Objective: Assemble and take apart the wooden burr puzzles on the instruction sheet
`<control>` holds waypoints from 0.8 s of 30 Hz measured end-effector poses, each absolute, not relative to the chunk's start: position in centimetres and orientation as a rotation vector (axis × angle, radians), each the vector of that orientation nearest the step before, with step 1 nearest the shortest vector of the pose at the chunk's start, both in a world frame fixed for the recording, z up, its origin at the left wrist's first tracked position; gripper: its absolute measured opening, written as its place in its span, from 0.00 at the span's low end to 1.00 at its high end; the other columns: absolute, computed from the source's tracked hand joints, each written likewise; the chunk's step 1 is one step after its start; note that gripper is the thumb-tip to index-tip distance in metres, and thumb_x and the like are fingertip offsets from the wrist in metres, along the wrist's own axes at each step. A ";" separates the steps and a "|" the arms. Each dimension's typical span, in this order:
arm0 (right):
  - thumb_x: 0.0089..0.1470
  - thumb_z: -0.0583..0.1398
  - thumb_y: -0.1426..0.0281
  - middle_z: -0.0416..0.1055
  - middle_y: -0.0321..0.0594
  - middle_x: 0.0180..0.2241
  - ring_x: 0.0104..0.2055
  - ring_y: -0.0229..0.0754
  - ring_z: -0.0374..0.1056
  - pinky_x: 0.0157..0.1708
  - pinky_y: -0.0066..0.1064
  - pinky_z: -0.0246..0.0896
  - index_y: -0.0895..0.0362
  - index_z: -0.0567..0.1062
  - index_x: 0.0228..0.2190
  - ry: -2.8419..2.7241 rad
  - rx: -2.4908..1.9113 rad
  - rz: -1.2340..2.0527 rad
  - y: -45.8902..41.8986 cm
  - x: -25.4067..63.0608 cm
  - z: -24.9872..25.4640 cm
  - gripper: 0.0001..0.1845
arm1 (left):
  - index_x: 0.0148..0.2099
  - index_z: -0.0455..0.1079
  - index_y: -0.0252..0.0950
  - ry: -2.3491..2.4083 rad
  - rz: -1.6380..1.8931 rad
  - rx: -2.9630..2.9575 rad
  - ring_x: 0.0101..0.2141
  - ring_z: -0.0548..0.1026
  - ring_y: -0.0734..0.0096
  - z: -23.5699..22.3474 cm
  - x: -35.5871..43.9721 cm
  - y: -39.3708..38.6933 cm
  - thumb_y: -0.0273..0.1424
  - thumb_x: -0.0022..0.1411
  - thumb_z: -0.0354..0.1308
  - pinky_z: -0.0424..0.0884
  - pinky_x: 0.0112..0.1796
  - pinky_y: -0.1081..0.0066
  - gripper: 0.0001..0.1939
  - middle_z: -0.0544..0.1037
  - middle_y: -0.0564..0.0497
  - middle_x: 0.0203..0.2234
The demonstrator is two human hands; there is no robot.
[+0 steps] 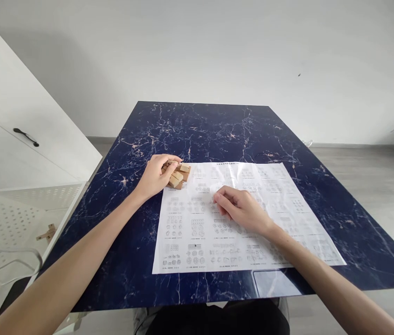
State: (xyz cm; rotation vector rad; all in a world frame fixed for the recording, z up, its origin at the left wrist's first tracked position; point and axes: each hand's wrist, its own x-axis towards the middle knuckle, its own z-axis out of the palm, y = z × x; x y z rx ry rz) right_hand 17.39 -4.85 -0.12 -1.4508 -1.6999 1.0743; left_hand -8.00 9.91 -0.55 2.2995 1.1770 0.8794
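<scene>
My left hand (157, 176) lies over a small cluster of wooden puzzle pieces (176, 178) at the far left corner of a printed sheet (253, 184). Its thumb and fingers close round the pieces, hiding part of them. The visible blocks are light, notched sticks, some with darker brown faces. My right hand (242, 208) rests on the middle of the sheet, its fingers curled in and the thumb against them; nothing shows between them. Rows of small line diagrams and captions cover the creased paper.
The dark blue marbled table (197, 130) reaches toward a white wall. A phone-like flat object (275, 284) lies at its near edge. On the left are a white cabinet (25, 107) with a black handle and a perforated white shelf (15, 218) holding a wooden piece (49, 232) and a cable.
</scene>
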 end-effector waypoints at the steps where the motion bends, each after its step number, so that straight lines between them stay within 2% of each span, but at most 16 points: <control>1: 0.73 0.54 0.57 0.73 0.34 0.25 0.22 0.38 0.64 0.25 0.32 0.59 0.52 0.72 0.32 -1.699 -1.449 1.077 -4.8 17.4 -0.1 0.19 | 0.51 0.78 0.40 1.174 0.883 2.308 0.56 0.74 0.55 -0.6 -8.0 9.9 0.36 0.76 0.51 0.67 0.60 0.53 0.15 0.83 0.48 0.51; 7: 0.73 0.54 0.57 0.72 0.34 0.24 0.22 0.38 0.64 0.25 0.32 0.59 0.52 0.72 0.31 -1.706 -1.443 1.073 -4.9 17.5 -0.2 0.19 | 0.53 0.78 0.40 1.143 0.902 2.342 0.58 0.74 0.55 -0.8 -7.9 10.1 0.35 0.78 0.45 0.63 0.63 0.51 0.19 0.82 0.47 0.55; 11: 0.73 0.54 0.57 0.73 0.34 0.24 0.22 0.38 0.64 0.25 0.33 0.59 0.52 0.72 0.32 -1.708 -1.448 1.072 -4.9 17.5 -0.3 0.19 | 0.52 0.79 0.41 1.162 0.851 2.340 0.58 0.74 0.53 -0.8 -7.9 10.0 0.36 0.79 0.43 0.63 0.63 0.49 0.21 0.83 0.48 0.54; 19: 0.73 0.54 0.56 0.73 0.34 0.24 0.22 0.37 0.63 0.25 0.33 0.58 0.52 0.72 0.32 -1.711 -1.461 1.070 -4.9 17.5 -0.4 0.19 | 0.52 0.78 0.40 1.261 1.022 2.208 0.52 0.77 0.58 -0.4 -8.1 9.2 0.39 0.81 0.43 0.70 0.58 0.57 0.21 0.83 0.47 0.50; 24: 0.73 0.54 0.56 0.72 0.33 0.24 0.22 0.38 0.63 0.25 0.32 0.59 0.52 0.71 0.32 -1.696 -1.451 1.080 -4.8 17.5 -0.4 0.19 | 0.49 0.77 0.39 1.252 1.020 2.292 0.48 0.78 0.59 -0.7 -8.1 9.3 0.38 0.81 0.44 0.71 0.56 0.57 0.20 0.84 0.47 0.47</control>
